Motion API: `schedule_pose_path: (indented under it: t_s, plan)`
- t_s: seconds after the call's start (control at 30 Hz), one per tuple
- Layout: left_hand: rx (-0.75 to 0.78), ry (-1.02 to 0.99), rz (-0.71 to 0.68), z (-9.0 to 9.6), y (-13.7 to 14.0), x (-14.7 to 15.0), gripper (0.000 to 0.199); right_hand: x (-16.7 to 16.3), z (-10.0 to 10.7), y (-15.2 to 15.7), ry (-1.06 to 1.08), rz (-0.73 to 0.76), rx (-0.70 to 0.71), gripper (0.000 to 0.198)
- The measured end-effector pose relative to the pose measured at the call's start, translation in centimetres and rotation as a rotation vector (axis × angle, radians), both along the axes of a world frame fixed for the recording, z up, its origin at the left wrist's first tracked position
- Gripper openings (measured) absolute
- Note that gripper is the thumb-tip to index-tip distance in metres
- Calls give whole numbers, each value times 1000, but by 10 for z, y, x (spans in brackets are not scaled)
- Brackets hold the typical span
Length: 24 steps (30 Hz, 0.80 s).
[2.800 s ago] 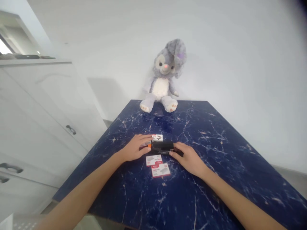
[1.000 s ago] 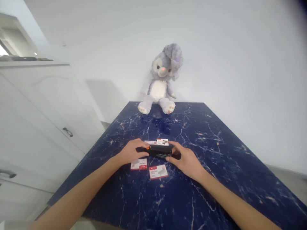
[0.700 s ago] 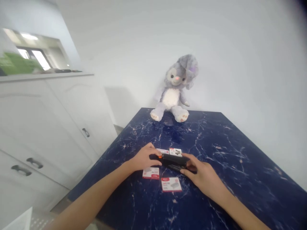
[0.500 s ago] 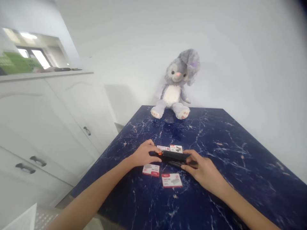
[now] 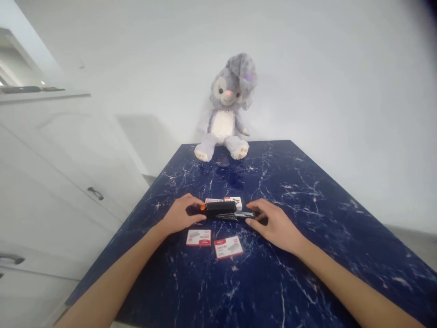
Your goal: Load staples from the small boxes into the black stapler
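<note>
A black stapler (image 5: 220,208) with an orange end lies sideways across the blue table. Its silver-grey metal strip (image 5: 245,214) juts out to the right, below the black cover. My left hand (image 5: 181,214) grips the orange end between thumb and fingers. Around the right tip of the metal strip, the thumb and fingers of my right hand (image 5: 275,224) are curled and pinch it. Just behind the stapler, a small white box (image 5: 235,201) and another flat box (image 5: 214,200) are partly covered. Two red-and-white staple boxes, a left one (image 5: 198,238) and a right one (image 5: 228,247), lie in front.
A grey plush rabbit (image 5: 225,109) sits at the far edge of the marbled blue table (image 5: 293,282), against the white wall. White cabinets (image 5: 61,182) with dark handles stand along the left side.
The view has turned to the right. My right hand has shifted from around the black cover to the tip of the metal strip, which now shows beyond the cover. My left hand stays at the orange end.
</note>
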<state>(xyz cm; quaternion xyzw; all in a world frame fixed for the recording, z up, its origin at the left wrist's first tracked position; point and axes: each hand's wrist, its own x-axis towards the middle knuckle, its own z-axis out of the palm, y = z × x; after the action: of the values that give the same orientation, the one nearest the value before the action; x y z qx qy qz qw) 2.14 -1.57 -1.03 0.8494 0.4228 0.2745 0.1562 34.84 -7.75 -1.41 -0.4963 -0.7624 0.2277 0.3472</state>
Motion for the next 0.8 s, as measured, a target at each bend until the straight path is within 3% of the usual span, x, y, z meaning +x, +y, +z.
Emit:
schedule_pose_path:
  t_s: [0.13,0.33,0.5,0.67,0.8]
  plan:
    - [-7,33,-43,4,-2,3,34,-12,6,-15,-104,61,287,12]
    - [-16,19,-99,4,-3,2,31,-33,6,-33,-248,440,274,37]
    - [-23,11,-109,5,-3,3,24,-29,9,-31,-212,291,304,29]
    - [-19,14,-124,6,-2,4,25,-37,8,-40,-273,433,309,44]
    - [-14,40,-120,6,-3,3,27,-41,3,-44,-230,384,356,45]
